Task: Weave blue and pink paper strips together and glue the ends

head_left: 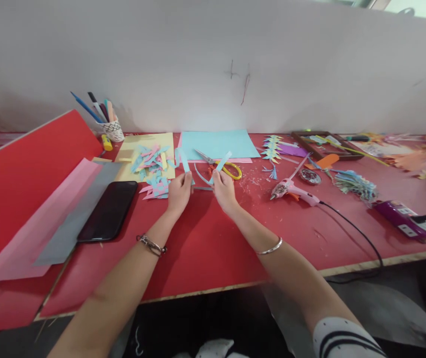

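My left hand (180, 190) is closed on a light blue paper strip (184, 161) that sticks up past the fingers. In my right hand (224, 189) is another light blue paper strip (224, 160), pinched between thumb and fingers and slanting up to the right. Both hands are held apart above the red table (205, 233). Just beyond them lie scissors with yellow handles (232, 170), their blades partly open. Left of my left hand, a heap of pink, blue and yellow paper strips (152, 161) rests on a yellow sheet (130, 145).
A black phone (108, 211) lies at left, near a cup of pens (112, 130). Blue paper (218, 143) is at the back. At right are a pink glue gun (297, 191) with its cord, a woven paper piece (272, 148), a wooden tray (354, 155) and a purple power strip (402, 219).
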A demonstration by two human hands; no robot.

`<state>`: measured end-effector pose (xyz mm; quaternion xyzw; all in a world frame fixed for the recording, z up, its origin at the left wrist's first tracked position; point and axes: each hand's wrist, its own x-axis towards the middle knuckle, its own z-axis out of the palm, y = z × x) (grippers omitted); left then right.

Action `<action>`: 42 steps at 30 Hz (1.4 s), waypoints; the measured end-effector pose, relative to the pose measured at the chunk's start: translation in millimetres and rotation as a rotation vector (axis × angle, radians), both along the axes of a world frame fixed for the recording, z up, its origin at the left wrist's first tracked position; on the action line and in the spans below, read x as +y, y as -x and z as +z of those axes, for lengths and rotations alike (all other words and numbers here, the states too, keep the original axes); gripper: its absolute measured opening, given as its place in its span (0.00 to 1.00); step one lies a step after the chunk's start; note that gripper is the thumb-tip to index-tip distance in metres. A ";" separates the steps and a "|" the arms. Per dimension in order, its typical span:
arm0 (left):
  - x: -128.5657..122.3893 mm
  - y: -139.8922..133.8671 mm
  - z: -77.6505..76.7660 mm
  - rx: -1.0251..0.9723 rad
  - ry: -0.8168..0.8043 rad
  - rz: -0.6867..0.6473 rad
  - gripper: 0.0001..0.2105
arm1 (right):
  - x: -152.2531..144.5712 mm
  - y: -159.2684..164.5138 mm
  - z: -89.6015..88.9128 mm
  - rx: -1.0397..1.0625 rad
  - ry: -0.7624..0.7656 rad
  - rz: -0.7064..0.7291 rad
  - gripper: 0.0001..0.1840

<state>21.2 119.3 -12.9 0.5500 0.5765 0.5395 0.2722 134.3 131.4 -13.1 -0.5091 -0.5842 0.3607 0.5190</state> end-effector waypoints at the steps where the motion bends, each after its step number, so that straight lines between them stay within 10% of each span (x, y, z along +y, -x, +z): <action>1: 1.1 1.6 -1.0 0.017 0.005 -0.009 0.16 | -1.6 0.7 0.9 0.000 -0.002 0.036 0.17; 4: 3.7 3.6 -3.4 0.043 0.003 0.037 0.07 | -9.3 2.1 6.7 -0.024 0.013 0.226 0.16; 8: 2.7 5.4 1.8 0.167 -0.152 0.145 0.26 | -16.7 -4.0 18.0 -0.067 0.104 0.633 0.16; 13: -4.9 3.1 13.8 0.217 -0.214 -0.222 0.12 | -14.5 -18.1 26.3 0.014 0.246 1.074 0.19; 24: 7.5 12.9 10.0 -0.417 -0.039 -0.087 0.07 | -4.1 -36.5 29.1 0.277 0.089 0.817 0.28; 34: -2.7 14.4 24.1 -0.916 0.231 -0.330 0.15 | -13.7 -9.6 15.7 0.005 0.212 0.764 0.20; 42: -3.1 17.0 27.5 -1.078 0.260 -0.436 0.22 | -12.9 -2.0 23.0 -0.060 0.078 0.383 0.17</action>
